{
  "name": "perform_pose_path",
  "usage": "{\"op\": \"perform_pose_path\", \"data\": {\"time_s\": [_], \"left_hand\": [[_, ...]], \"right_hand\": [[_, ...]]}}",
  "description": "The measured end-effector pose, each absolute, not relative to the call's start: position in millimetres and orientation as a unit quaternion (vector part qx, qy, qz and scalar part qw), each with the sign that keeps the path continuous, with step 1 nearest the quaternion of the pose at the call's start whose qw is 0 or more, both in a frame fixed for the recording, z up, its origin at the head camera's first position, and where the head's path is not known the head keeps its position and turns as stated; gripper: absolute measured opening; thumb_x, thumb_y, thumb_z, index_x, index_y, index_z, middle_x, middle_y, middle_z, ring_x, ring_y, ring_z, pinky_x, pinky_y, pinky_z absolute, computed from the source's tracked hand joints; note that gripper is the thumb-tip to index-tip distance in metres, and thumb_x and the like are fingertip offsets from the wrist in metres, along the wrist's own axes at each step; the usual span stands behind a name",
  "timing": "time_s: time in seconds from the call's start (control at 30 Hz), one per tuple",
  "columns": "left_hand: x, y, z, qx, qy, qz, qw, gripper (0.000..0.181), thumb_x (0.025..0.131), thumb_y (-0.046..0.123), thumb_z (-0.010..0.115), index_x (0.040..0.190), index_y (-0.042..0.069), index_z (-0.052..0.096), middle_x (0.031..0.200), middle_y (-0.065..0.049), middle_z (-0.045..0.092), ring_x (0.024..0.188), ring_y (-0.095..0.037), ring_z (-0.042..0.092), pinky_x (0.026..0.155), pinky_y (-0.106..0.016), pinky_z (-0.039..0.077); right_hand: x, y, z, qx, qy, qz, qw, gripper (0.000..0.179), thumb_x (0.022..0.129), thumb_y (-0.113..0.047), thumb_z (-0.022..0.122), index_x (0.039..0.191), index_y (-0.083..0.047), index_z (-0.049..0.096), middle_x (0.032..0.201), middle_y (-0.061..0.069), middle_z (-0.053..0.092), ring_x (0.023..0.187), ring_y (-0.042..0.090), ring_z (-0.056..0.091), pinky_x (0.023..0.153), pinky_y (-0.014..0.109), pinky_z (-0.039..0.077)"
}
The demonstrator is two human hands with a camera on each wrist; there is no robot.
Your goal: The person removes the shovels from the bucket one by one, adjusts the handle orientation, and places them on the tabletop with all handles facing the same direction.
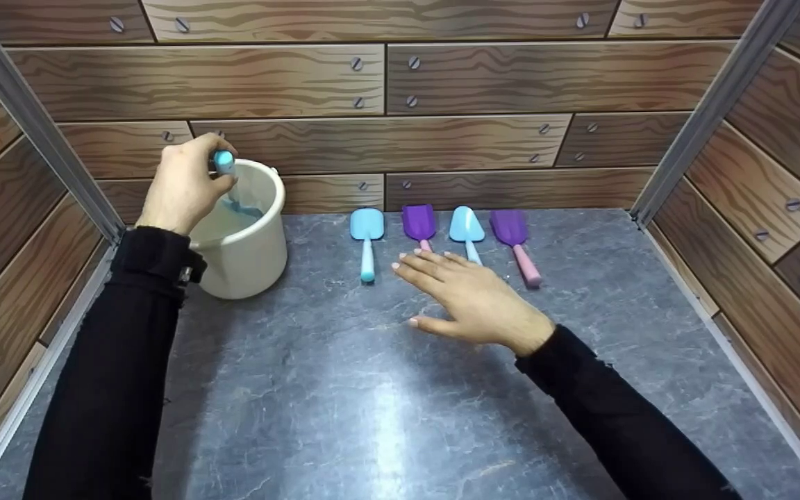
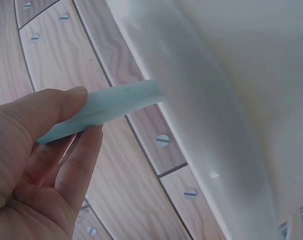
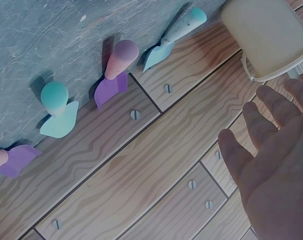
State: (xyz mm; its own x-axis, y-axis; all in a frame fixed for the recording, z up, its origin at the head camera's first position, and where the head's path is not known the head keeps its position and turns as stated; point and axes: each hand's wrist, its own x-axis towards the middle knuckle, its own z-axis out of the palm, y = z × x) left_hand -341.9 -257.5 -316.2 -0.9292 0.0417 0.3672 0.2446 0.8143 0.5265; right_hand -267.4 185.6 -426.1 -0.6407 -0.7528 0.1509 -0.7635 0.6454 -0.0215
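Observation:
My left hand [image 1: 188,184] pinches the light-blue handle of a toy shovel [image 2: 116,102] between thumb and fingers. The shovel's blade hangs down inside a cream bucket [image 1: 251,260] at the left; in the left wrist view the rim hides it. My right hand [image 1: 473,298] is spread flat, fingers straight and holding nothing, near the handles of a row of toy shovels. From left to right lie a blue shovel [image 1: 367,232], a purple shovel with pink handle [image 1: 419,222], a second blue shovel [image 1: 466,226] and a second purple shovel [image 1: 511,229]. The hand partly covers the middle two handles.
The grey marbled floor [image 1: 303,389] runs beneath everything. A wood-patterned back wall [image 1: 476,142] stands right behind the bucket and shovels. Similar side walls with grey metal corner strips [image 1: 698,114] close in the left and right.

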Motion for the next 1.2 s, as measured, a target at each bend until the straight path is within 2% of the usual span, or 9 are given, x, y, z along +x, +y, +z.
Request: {"op": "perform_pose_path", "data": {"time_s": [0.3, 0.53, 0.77, 0.8, 0.87, 0.97, 1.03, 1.13, 1.2], "left_hand": [[-335, -252, -305, -0.085, -0.927, -0.306, 0.199, 0.029, 0.106, -0.004, 0.077, 0.135, -0.004, 0.075, 0.143, -0.031, 0.08, 0.141, -0.051, 0.076, 0.119, -0.062, 0.066], [-328, -249, -294, -0.086, -0.921, -0.308, 0.22, 0.032, 0.106, -0.003, 0.075, 0.139, -0.002, 0.075, 0.142, -0.029, 0.081, 0.131, -0.05, 0.082, 0.115, -0.063, 0.068], [-325, -247, -289, -0.088, -0.914, -0.317, 0.236, 0.033, 0.106, -0.001, 0.076, 0.14, 0.001, 0.077, 0.14, -0.027, 0.083, 0.129, -0.048, 0.083, 0.113, -0.061, 0.069], [-324, -246, -289, -0.087, -0.914, -0.317, 0.239, 0.033, 0.107, -0.001, 0.077, 0.14, 0.001, 0.077, 0.139, -0.027, 0.083, 0.127, -0.048, 0.084, 0.112, -0.058, 0.07], [-323, -246, -287, -0.086, -0.913, -0.316, 0.244, 0.034, 0.107, 0.001, 0.079, 0.141, 0.002, 0.077, 0.136, -0.026, 0.084, 0.124, -0.046, 0.085, 0.106, -0.042, 0.072], [-321, -245, -284, -0.087, -0.911, -0.315, 0.253, 0.033, 0.107, 0.002, 0.082, 0.14, 0.003, 0.078, 0.134, -0.025, 0.085, 0.119, -0.044, 0.085, 0.093, -0.016, 0.062], [-320, -244, -282, -0.088, -0.909, -0.316, 0.258, 0.033, 0.107, 0.003, 0.083, 0.139, 0.003, 0.078, 0.135, -0.024, 0.085, 0.12, -0.044, 0.085, 0.089, -0.01, 0.057], [-317, -242, -280, -0.088, -0.906, -0.318, 0.267, 0.031, 0.106, 0.001, 0.083, 0.137, 0.002, 0.078, 0.137, -0.023, 0.085, 0.125, -0.042, 0.085, 0.096, -0.015, 0.064], [-315, -241, -278, -0.089, -0.904, -0.318, 0.273, 0.03, 0.106, 0.0, 0.083, 0.136, 0.001, 0.078, 0.137, -0.022, 0.085, 0.128, -0.041, 0.085, 0.103, -0.029, 0.071]], "right_hand": [[-268, 186, -427, 0.419, -0.905, 0.039, 0.062, 0.086, 0.117, -0.063, 0.062, 0.186, -0.019, 0.036, 0.191, 0.007, 0.043, 0.179, 0.033, 0.04, 0.148, 0.058, 0.036], [-268, 187, -426, 0.416, -0.907, 0.035, 0.062, 0.087, 0.117, -0.064, 0.062, 0.186, -0.018, 0.036, 0.191, 0.006, 0.041, 0.178, 0.034, 0.042, 0.148, 0.059, 0.036], [-268, 188, -426, 0.416, -0.906, 0.035, 0.062, 0.087, 0.117, -0.064, 0.061, 0.186, -0.018, 0.035, 0.192, 0.006, 0.041, 0.178, 0.034, 0.042, 0.148, 0.059, 0.036], [-268, 188, -426, 0.417, -0.906, 0.035, 0.063, 0.086, 0.117, -0.063, 0.062, 0.186, -0.018, 0.036, 0.191, 0.006, 0.041, 0.178, 0.034, 0.043, 0.148, 0.059, 0.037], [-268, 188, -427, 0.418, -0.906, 0.034, 0.066, 0.086, 0.117, -0.063, 0.063, 0.186, -0.018, 0.036, 0.191, 0.006, 0.042, 0.177, 0.034, 0.044, 0.147, 0.059, 0.037], [-269, 189, -427, 0.418, -0.905, 0.034, 0.069, 0.086, 0.117, -0.062, 0.064, 0.185, -0.017, 0.038, 0.191, 0.007, 0.043, 0.177, 0.034, 0.045, 0.146, 0.06, 0.04], [-269, 189, -427, 0.418, -0.905, 0.035, 0.069, 0.085, 0.117, -0.061, 0.064, 0.185, -0.017, 0.038, 0.19, 0.007, 0.044, 0.177, 0.035, 0.045, 0.146, 0.061, 0.04], [-269, 188, -427, 0.418, -0.905, 0.035, 0.069, 0.086, 0.116, -0.061, 0.064, 0.185, -0.017, 0.038, 0.19, 0.007, 0.044, 0.177, 0.035, 0.045, 0.146, 0.061, 0.039], [-269, 188, -427, 0.417, -0.905, 0.036, 0.069, 0.086, 0.116, -0.061, 0.064, 0.185, -0.017, 0.038, 0.19, 0.007, 0.044, 0.176, 0.036, 0.045, 0.146, 0.061, 0.039]]}}
